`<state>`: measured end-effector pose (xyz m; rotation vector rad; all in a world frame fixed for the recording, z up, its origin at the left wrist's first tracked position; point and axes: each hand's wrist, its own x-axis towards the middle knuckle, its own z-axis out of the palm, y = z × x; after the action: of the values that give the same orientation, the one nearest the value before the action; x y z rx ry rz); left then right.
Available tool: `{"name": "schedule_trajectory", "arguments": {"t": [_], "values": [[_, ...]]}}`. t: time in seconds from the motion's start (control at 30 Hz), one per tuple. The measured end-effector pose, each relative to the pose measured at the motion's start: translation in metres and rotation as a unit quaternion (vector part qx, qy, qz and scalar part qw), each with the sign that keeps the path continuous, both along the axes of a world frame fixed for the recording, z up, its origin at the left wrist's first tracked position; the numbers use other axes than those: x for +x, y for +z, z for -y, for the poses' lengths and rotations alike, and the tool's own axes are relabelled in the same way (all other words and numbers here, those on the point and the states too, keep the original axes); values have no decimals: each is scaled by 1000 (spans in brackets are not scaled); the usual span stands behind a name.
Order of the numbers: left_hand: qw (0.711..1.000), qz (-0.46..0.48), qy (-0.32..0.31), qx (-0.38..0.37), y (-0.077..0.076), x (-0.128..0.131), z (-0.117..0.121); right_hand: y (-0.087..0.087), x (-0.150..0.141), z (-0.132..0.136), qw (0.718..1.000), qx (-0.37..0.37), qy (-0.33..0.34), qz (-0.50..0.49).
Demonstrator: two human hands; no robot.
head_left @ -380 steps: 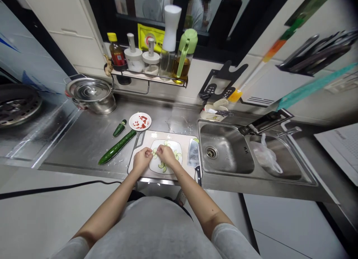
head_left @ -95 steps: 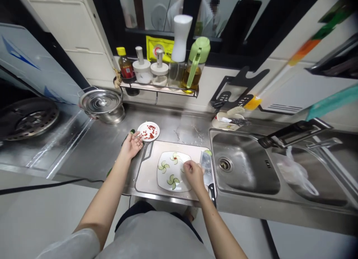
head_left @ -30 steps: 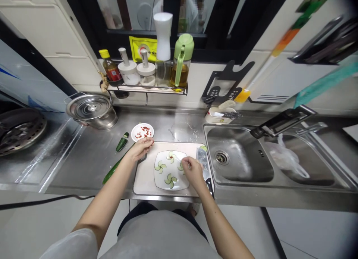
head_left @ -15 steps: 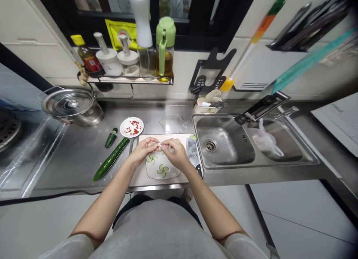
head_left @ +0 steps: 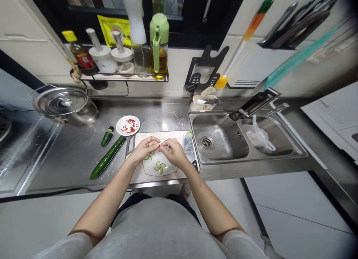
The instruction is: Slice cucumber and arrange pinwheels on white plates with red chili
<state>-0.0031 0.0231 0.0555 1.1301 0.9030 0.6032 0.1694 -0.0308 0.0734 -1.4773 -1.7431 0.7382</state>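
Note:
My left hand [head_left: 145, 150] and my right hand [head_left: 174, 153] meet fingertip to fingertip, both pinched on a tiny pale and reddish piece, too small to name. Beneath them a clear or white square plate [head_left: 171, 169] bears thin cucumber slices [head_left: 160, 167] fanned into pinwheels, partly hidden by my fingers. This plate rests on a pale cutting board [head_left: 137, 175]. Along the board's right side lies a broad-bladed knife [head_left: 189, 147]. To the upper left stands a small round white plate [head_left: 120, 125] with red bits. A long cucumber [head_left: 107, 158] and a short cucumber piece [head_left: 106, 139] lie left of the board.
The double sink [head_left: 220, 139] borders the board on the right, with a tied plastic bag [head_left: 260, 136] in its far basin. A lidded steel pot [head_left: 84, 111] stands at the left. Bottles and jars fill a wall rack [head_left: 123, 80] at the back.
The whole view has shifted a little, so the counter sits slightly further left. My hands keep the same pinch above the plate, with only small finger movement.

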Motion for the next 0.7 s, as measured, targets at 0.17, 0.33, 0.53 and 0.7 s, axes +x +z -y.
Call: {"name": "schedule_trajectory", "arguments": {"t": [0.17,0.33,0.53,0.7], "values": [[991,-94,37,90,-16,0,4,-16,26,0,997,-7,-68,33],[951,-257,8,170,-42,7,11,-53,46,8,987,-81,-76,120],[908,-353,-51,219,-54,31,16,-74,41,18,971,-116,-46,205],[884,-398,-79,231,-60,50,20,-79,38,19,961,-129,-43,242]]}}
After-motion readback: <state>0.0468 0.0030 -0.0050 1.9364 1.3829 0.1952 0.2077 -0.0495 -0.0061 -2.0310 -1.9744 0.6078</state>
